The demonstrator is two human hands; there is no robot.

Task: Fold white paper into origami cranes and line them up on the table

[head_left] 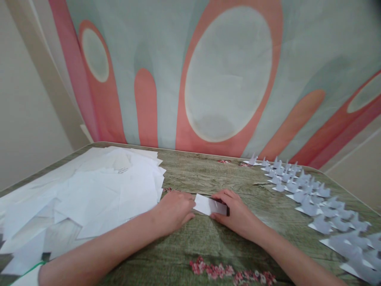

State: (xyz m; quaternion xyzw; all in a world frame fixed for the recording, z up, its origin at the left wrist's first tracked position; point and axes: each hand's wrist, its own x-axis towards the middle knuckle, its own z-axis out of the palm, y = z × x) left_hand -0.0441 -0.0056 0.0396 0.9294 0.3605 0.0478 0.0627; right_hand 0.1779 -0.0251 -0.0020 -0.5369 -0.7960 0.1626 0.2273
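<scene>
A small white folded paper (209, 205) lies between my two hands, low over the wood-patterned tabletop. My right hand (233, 208) grips its right end, thumb on the near edge and fingers on the far edge. Something small and dark shows beside that end, under the right fingers; I cannot make out what it is. My left hand (177, 207) is at the paper's left end, fingers curled and thumb below, with the fingertips touching the edge. On the right stand several rows of folded paper figures (305, 180), pointed and bird-like.
A wide, loose pile of white paper sheets (98, 190) covers the table's left side, partly under my left forearm. The wood-patterned tabletop (190, 171) has pink flower prints. A backdrop with coral shapes (145, 107) rises along its far edge.
</scene>
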